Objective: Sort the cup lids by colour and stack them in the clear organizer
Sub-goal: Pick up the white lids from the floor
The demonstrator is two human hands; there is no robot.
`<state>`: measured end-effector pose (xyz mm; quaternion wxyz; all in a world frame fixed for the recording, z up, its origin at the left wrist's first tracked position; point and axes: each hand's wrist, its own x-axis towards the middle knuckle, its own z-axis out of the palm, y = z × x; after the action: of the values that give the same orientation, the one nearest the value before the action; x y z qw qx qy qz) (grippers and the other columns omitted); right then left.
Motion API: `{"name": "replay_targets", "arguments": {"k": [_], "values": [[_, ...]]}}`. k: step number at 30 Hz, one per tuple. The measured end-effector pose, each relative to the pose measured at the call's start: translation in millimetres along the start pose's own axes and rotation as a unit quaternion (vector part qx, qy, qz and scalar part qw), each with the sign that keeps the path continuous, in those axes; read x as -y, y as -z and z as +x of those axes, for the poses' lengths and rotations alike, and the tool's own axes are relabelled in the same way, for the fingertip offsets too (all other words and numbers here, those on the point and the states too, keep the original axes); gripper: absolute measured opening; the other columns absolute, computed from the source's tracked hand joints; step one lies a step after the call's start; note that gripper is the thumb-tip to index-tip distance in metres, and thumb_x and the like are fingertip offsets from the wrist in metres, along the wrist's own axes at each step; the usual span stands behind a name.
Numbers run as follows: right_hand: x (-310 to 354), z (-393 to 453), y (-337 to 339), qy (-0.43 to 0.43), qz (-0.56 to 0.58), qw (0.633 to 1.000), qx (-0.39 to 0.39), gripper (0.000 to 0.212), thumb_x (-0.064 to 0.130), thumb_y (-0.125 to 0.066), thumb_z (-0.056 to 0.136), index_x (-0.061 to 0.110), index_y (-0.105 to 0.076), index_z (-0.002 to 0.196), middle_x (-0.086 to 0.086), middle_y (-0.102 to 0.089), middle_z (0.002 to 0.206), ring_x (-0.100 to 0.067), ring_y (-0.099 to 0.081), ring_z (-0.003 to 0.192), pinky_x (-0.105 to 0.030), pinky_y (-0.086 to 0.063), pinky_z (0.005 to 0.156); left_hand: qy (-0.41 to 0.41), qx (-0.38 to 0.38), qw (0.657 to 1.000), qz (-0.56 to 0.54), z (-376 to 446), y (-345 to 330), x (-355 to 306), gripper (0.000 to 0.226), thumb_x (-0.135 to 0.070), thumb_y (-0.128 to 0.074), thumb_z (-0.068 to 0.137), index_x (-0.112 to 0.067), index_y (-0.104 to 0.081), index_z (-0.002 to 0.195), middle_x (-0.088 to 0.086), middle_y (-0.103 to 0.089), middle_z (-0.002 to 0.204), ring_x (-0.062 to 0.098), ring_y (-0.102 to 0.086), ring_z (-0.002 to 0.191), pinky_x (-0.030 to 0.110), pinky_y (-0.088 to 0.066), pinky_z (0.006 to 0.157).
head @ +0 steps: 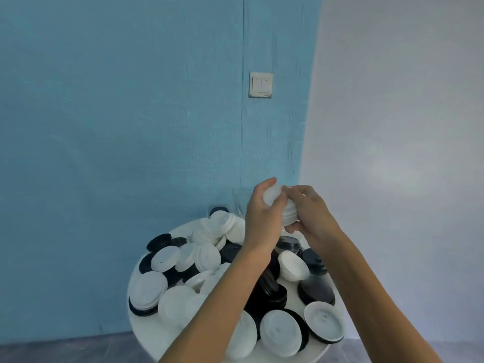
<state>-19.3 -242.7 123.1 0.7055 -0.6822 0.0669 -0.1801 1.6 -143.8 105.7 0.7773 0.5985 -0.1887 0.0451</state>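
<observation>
Both hands hold a short stack of white lids (pixel 284 209) in the air above the far side of the round white table (pixel 183 227). My left hand (pixel 262 216) grips the stack from the left, fingers curled over its top. My right hand (pixel 311 213) grips it from the right, thumb under the stack. Behind the hands stands the clear organizer (pixel 241 201), faint against the blue wall, with a black lid (pixel 218 210) at its left side. Loose white lids (pixel 207 256) and black lids (pixel 267 292) cover the table in a mixed heap.
The table stands against a blue wall (pixel 131 127) that meets a white wall (pixel 406 127) on the right. A light switch (pixel 260 84) is mounted on the blue wall. Grey floor (pixel 65 349) shows at the lower left, below the table's edge.
</observation>
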Motion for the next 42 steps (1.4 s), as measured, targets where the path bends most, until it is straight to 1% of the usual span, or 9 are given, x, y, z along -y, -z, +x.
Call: {"name": "replay_targets", "arguments": {"k": [7, 10, 15, 18, 21, 26, 30, 36, 42], "values": [[-3, 35, -50, -0.055, 0.06, 0.993, 0.084, 0.022, 0.026, -0.062, 0.101, 0.005, -0.068, 0.105, -0.007, -0.076, 0.088, -0.02, -0.075, 0.079, -0.035, -0.06, 0.066, 0.016, -0.023, 1.0, -0.006, 48, 57, 0, 0.044, -0.006, -0.066, 0.095, -0.023, -0.062, 0.136, -0.003, -0.062, 0.136, 0.015, -0.06, 0.124, 0.037, -0.049, 0.109], [-11, 55, -52, -0.109, 0.124, 0.983, 0.086, 0.021, 0.016, -0.061, 0.101, 0.0, -0.067, 0.113, -0.017, -0.071, 0.11, -0.031, -0.075, 0.087, -0.045, -0.063, 0.076, 0.029, -0.033, 0.999, 0.011, 69, 67, 12, 0.048, -0.002, -0.066, 0.093, -0.022, -0.061, 0.137, 0.001, -0.061, 0.138, 0.019, -0.058, 0.128, 0.039, -0.047, 0.112], [-20, 94, -42, -0.144, 0.077, 0.983, 0.084, 0.021, 0.012, -0.064, 0.098, 0.002, -0.066, 0.116, -0.015, -0.068, 0.116, -0.031, -0.073, 0.087, -0.037, -0.062, 0.069, 0.056, -0.02, 0.998, 0.035, 107, 67, 30, 0.056, -0.007, -0.068, 0.094, -0.021, -0.052, 0.145, -0.008, -0.05, 0.136, 0.011, -0.049, 0.127, 0.03, -0.041, 0.112], [-19, 123, -38, -0.134, 0.044, 0.988, 0.068, 0.015, 0.013, -0.066, 0.097, 0.005, -0.068, 0.109, -0.013, -0.067, 0.114, -0.03, -0.069, 0.091, -0.039, -0.061, 0.076, 0.135, -0.009, 0.99, 0.029, 139, 63, 40, 0.044, -0.016, -0.073, 0.092, -0.018, -0.06, 0.134, -0.003, -0.057, 0.133, 0.016, -0.055, 0.121, 0.032, -0.046, 0.105], [-15, 152, -30, -0.109, 0.03, 0.992, 0.056, 0.006, 0.009, -0.064, 0.097, 0.005, -0.067, 0.1, -0.011, -0.065, 0.112, -0.03, -0.068, 0.09, -0.042, -0.059, 0.084, 0.221, -0.009, 0.974, -0.044, 170, 60, 45, 0.01, -0.014, -0.069, 0.094, -0.012, -0.068, 0.104, 0.01, -0.066, 0.114, 0.023, -0.062, 0.103, 0.03, -0.055, 0.078], [-22, 204, -8, -0.122, 0.027, 0.99, 0.058, 0.018, 0.004, -0.064, 0.097, -0.004, -0.064, 0.113, -0.012, -0.062, 0.118, -0.034, -0.07, 0.091, -0.046, -0.063, 0.073, 0.219, -0.009, 0.976, -0.01, 221, 45, 59, 0.036, -0.002, -0.072, 0.091, -0.001, -0.066, 0.127, 0.015, -0.068, 0.118, 0.025, -0.064, 0.1, 0.033, -0.057, 0.078], [-33, 251, 7, -0.114, 0.006, 0.993, 0.006, 0.028, 0.007, -0.068, 0.095, -0.009, -0.061, 0.117, -0.017, -0.064, 0.117, -0.033, -0.071, 0.089, -0.041, -0.065, 0.07, 0.201, -0.04, 0.978, 0.029, 260, 20, 88, 0.041, -0.01, -0.082, 0.084, -0.005, -0.069, 0.122, 0.013, -0.069, 0.122, 0.027, -0.068, 0.108, 0.036, -0.06, 0.087], [-65, 307, 19, -0.073, -0.084, 0.986, -0.127, 0.012, 0.013, -0.076, 0.091, 0.006, -0.068, 0.086, -0.015, -0.069, 0.1, -0.031, -0.072, 0.084, -0.027, -0.057, 0.055, 0.187, -0.069, 0.974, 0.106, 312, -11, 132, 0.04, -0.024, -0.087, 0.079, -0.011, -0.076, 0.115, 0.008, -0.073, 0.119, 0.025, -0.071, 0.106, 0.037, -0.06, 0.093], [-105, 344, 34, -0.072, -0.217, 0.961, -0.155, 0.024, 0.026, -0.073, 0.091, 0.005, -0.077, 0.102, -0.015, -0.076, 0.096, -0.033, -0.076, 0.082, -0.043, -0.062, 0.086, 0.218, -0.044, 0.961, 0.162, 345, -21, 189, 0.034, -0.023, -0.085, 0.08, -0.009, -0.076, 0.11, 0.01, -0.074, 0.118, 0.027, -0.07, 0.109, 0.039, -0.058, 0.097]]}}
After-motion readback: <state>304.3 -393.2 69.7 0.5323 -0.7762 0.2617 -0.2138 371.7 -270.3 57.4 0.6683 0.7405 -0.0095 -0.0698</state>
